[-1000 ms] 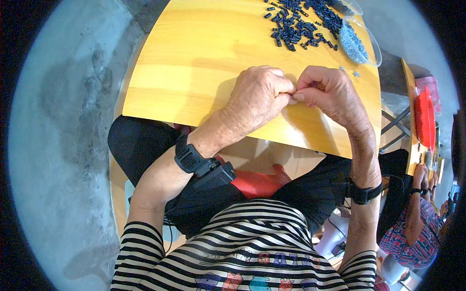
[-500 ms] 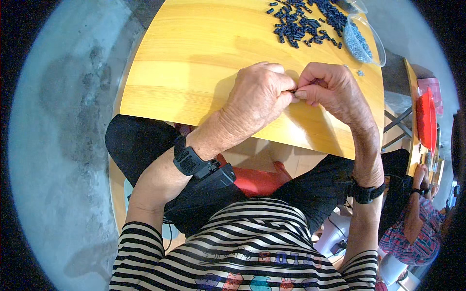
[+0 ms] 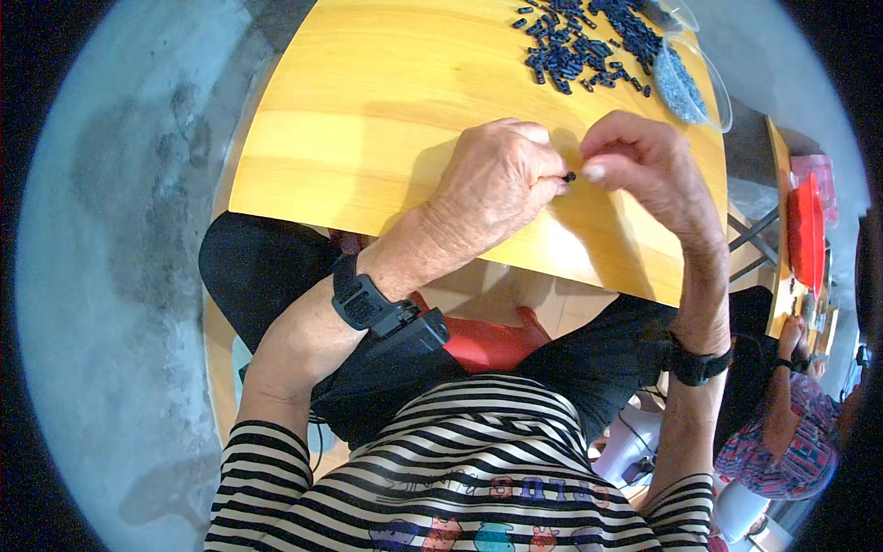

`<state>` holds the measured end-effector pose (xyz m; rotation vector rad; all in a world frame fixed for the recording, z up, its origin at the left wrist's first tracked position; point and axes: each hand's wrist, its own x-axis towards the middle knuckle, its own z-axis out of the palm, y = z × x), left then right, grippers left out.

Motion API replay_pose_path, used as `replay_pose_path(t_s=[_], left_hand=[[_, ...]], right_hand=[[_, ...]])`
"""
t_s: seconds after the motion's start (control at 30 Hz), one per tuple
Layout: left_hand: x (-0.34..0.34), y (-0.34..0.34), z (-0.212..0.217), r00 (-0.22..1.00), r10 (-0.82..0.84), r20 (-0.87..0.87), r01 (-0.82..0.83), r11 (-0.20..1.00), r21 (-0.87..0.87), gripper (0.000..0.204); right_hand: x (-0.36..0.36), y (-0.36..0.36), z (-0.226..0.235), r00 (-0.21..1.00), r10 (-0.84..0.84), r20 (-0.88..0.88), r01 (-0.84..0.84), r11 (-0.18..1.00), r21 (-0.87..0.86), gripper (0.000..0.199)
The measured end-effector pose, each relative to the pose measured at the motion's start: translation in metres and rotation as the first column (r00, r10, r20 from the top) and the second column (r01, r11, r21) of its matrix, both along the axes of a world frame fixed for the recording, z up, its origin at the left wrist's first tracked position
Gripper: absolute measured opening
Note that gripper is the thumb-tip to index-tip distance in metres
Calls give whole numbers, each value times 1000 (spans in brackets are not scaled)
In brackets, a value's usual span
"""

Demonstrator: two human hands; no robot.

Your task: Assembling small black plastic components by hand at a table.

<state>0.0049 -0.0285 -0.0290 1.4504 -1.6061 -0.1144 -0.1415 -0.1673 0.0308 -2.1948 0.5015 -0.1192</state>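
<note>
My left hand (image 3: 501, 170) is closed in a pinch over the table, a small black plastic piece (image 3: 570, 176) poking out between its thumb and forefinger. Just to the right hovers my right hand (image 3: 644, 166), its thumb and forefinger parted by a gap with nothing visible between them. It does not touch the piece. Beyond both hands lies a loose pile of small black plastic pieces (image 3: 566, 55). To the right of the pile, a clear plastic bowl (image 3: 722, 92) holds many tiny bluish-grey parts (image 3: 679, 87).
Under everything is a yellow wooden table (image 3: 340, 120) with its near edge above my lap. A second clear container (image 3: 681, 14) stands at the far right. Off to the right are a red basin (image 3: 806, 235) on another table and a seated co-worker in a patterned top (image 3: 786, 442).
My right hand has come away from my left and shifted slightly right, its fingers parting. The black piece has stayed in my left hand and now shows at its fingertips.
</note>
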Motion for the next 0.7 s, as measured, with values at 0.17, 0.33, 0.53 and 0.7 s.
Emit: replay_pose_path(t_s=[0.17, 0.33, 0.53, 0.7], left_hand=[[-1, 1, -1, 999, 34, -15, -34, 999, -9, 9], [-2, -2, -4, 998, 27, -50, -27, 1000, 15, 10], [-2, 1, 2, 998, 31, -58, -28, 998, 49, 12], [-2, 2, 5, 987, 1, -163, 4, 999, 32, 7]], right_hand=[[16, 24, 21, 746, -373, 552, 58, 862, 504, 50], [53, 37, -5, 674, -427, 603, 1, 817, 577, 65], [68, 50, -16, 738, -402, 542, 152, 882, 446, 64], [69, 56, -24, 817, -370, 442, 229, 912, 340, 66]])
